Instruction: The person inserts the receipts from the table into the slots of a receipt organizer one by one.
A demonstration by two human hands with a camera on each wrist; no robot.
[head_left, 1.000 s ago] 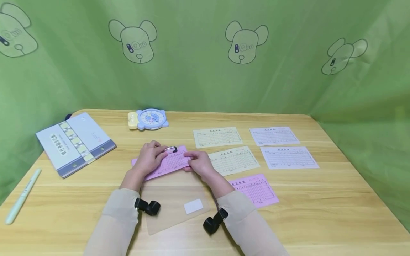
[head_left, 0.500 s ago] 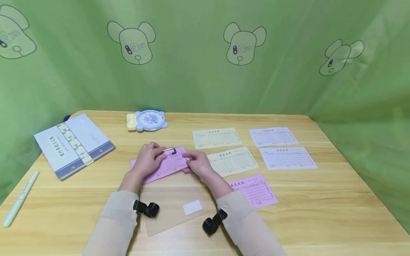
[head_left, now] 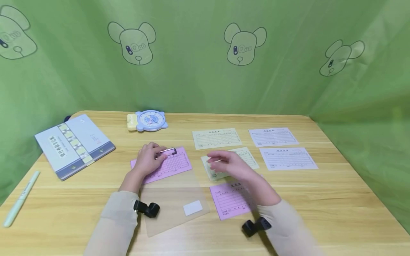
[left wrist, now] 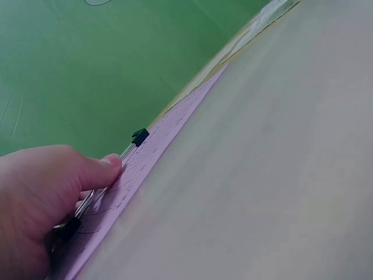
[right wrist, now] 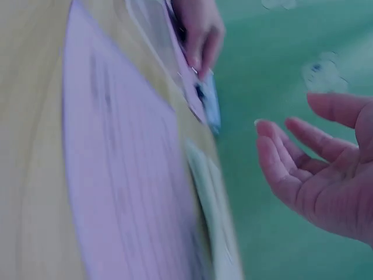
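Pink slip (head_left: pixel 175 164) lies on the translucent clipboard (head_left: pixel 169 202), its upper part beneath the metal clip (head_left: pixel 174 151). Left hand (head_left: pixel 148 160) pinches that clip, thumb over the bar, with the slip directly under its grip; right hand (head_left: pixel 232 165), fingers loosely curled and empty, hovers over a cream slip (head_left: pixel 248 156) (second pink slip (head_left: pixel 229 201) beside the clipboard).

The left hand (head_left: pixel 148 158) pinches the shiny clip (head_left: pixel 167 152), which has black ends, at the top of a see-through board (head_left: pixel 173 199). The board lies flat and a bit turned, with a white label (head_left: pixel 193 207) near one corner. A lined pink slip (head_left: pixel 177 162) lies across its top. The right hand (head_left: pixel 232 164) is above a cream slip (head_left: pixel 250 158). Another pink sheet (head_left: pixel 229 201) lies flat just beside the board.
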